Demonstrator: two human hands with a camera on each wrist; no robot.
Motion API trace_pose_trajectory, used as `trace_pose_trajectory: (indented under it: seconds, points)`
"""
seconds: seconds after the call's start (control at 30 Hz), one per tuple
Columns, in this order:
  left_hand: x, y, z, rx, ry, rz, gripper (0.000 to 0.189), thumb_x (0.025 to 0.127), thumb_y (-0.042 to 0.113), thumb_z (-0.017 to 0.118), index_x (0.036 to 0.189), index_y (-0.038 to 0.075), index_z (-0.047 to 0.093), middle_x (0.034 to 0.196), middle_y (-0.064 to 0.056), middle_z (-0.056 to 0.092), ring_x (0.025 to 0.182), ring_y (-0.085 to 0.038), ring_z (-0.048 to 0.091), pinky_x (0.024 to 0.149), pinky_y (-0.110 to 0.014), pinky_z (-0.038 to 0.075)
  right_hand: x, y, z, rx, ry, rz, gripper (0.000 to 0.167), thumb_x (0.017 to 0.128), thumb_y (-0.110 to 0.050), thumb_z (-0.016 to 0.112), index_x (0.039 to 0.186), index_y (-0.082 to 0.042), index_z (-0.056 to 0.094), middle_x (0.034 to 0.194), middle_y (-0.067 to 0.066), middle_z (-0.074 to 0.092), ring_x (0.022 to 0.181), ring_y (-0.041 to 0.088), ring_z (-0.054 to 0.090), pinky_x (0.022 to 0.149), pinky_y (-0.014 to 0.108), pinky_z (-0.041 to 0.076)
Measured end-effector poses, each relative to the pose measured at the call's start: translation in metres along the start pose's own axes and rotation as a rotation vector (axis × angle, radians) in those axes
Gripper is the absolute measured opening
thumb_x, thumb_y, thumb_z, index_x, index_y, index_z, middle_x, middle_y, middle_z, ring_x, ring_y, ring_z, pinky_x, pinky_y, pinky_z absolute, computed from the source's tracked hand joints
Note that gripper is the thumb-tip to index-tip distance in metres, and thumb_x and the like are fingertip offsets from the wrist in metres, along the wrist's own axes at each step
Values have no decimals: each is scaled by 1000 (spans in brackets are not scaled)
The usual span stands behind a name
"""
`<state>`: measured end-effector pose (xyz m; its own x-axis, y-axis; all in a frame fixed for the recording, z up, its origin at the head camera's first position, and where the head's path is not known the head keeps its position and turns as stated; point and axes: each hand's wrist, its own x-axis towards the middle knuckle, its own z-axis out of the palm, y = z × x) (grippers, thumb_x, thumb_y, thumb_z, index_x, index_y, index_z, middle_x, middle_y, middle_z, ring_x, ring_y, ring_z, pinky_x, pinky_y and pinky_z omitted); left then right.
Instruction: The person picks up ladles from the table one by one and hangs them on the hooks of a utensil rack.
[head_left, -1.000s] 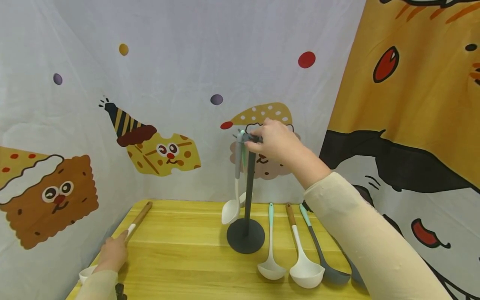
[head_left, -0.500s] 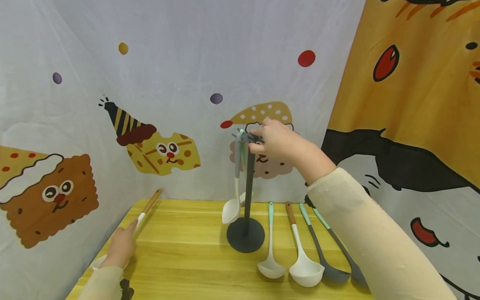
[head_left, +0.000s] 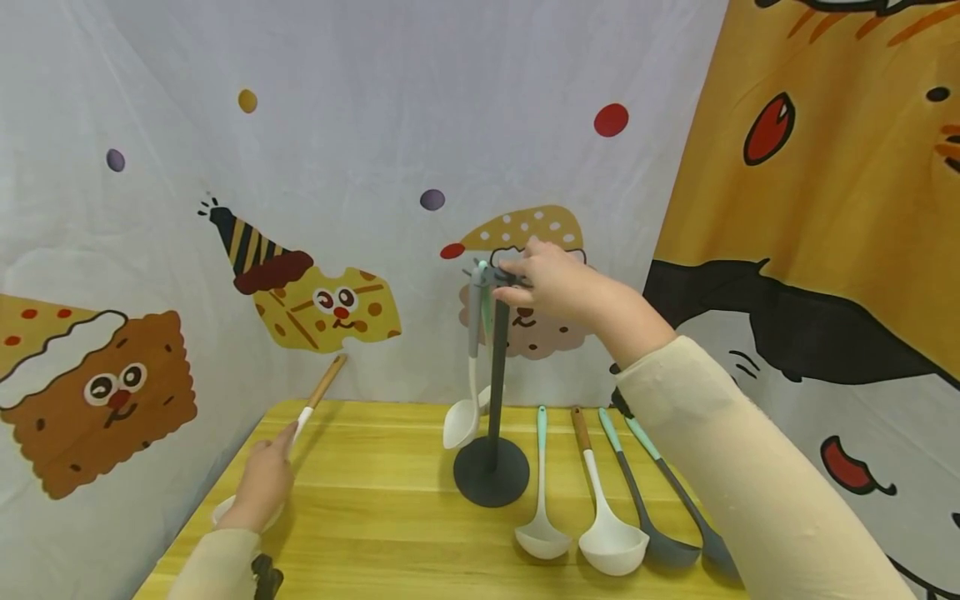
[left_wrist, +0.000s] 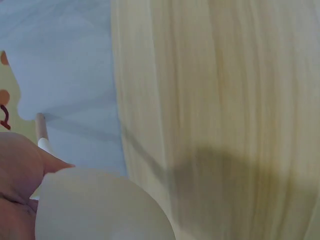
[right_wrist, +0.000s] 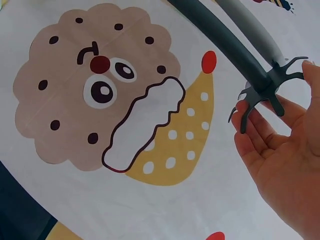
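My left hand (head_left: 264, 483) grips a ladle (head_left: 327, 382) by its white shaft, near the bowl. The wooden handle end points up and away, and the white bowl (left_wrist: 105, 210) fills the bottom of the left wrist view, over the table. At the top of a dark utensil stand (head_left: 497, 375), my right hand (head_left: 558, 283) holds the ring of hooks (right_wrist: 260, 92) between thumb and fingers. From the stand's left side hangs a white spoon-shaped utensil (head_left: 461, 423) with a grey handle. Another one with a mint handle (head_left: 487, 310) hangs partly hidden behind it.
Several ladles lie right of the stand: a white one with mint handle (head_left: 543, 537), a white one with wooden handle (head_left: 613, 546), and grey ones (head_left: 670, 552) with mint handles, partly behind the right sleeve. A printed cloth (head_left: 360, 167) rises behind the wooden table (head_left: 375, 517).
My left hand has moved right and a little away from me, carrying the ladle; its handle end has risen over the table's back edge. My right hand stays on the stand's top.
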<state>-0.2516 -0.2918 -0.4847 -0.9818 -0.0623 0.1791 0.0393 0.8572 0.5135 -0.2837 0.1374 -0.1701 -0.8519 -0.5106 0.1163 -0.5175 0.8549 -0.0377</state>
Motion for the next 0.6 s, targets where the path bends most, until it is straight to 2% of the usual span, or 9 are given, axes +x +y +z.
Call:
trace_pose_trajectory:
  seconds: [0.1, 0.23, 0.37, 0.6]
  points:
    - [1, 8, 2, -14, 3, 3, 61, 95, -14, 48, 155, -8, 38, 120, -49, 51, 102, -58, 61, 88, -66, 54, -1, -1, 0, 6, -3, -3, 64, 107, -42, 58, 159, -8, 44, 128, 25, 53, 108, 34, 52, 88, 47, 49]
    - [3, 18, 3, -37, -1, 18, 63, 97, -12, 51, 157, -8, 35, 119, -46, 51, 99, -53, 62, 86, -64, 55, -1, -2, 0, 23, -1, -3, 65, 106, -42, 60, 158, -7, 45, 127, 25, 54, 107, 33, 51, 88, 47, 49]
    - [3, 28, 5, -67, 39, 73, 61, 97, -12, 53, 156, -8, 37, 114, -41, 56, 97, -46, 62, 84, -61, 54, -1, -2, 0, 53, -9, 18, 65, 106, -43, 61, 158, -7, 46, 124, 23, 54, 103, 31, 50, 86, 45, 48]
    - [2, 45, 7, -133, 128, 182, 60, 94, -14, 60, 152, -9, 44, 103, -31, 61, 94, -41, 62, 80, -55, 55, 1, -1, -3, 111, -43, 28, 65, 107, -42, 60, 159, -7, 44, 133, 26, 51, 105, 33, 52, 92, 49, 48]
